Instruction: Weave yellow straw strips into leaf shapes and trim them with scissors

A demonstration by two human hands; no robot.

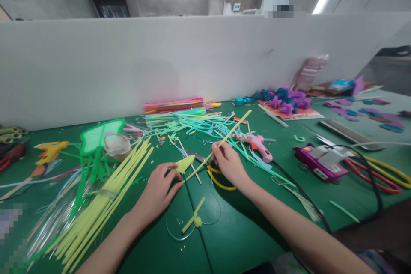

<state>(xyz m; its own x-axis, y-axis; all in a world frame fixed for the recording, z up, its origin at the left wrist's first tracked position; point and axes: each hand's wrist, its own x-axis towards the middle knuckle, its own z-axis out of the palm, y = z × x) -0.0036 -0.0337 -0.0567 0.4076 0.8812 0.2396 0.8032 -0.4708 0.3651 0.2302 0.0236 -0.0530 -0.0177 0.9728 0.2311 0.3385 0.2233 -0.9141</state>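
My left hand point(163, 182) is closed on a yellow-green leaf-shaped piece point(185, 165) near the middle of the green table. A long yellow-green strip point(236, 127) slants up to the right, pinched in my right hand point(227, 162), its lower end close to my left fingertips. Partly behind the right hand lie scissors with yellow handles point(221, 185). Nearer the front edge, a small yellow-green ball point(198, 221) and short strips point(193, 215) rest beside a loop of clear thread.
At left are a bundle of yellow-green strips point(105, 201), a green frame point(102, 135) and a yellow glue gun point(51, 152). Coloured strips point(175, 109) lie at the back. On the right are a pink glue gun point(259, 145), its black cord and a magenta device point(321, 165).
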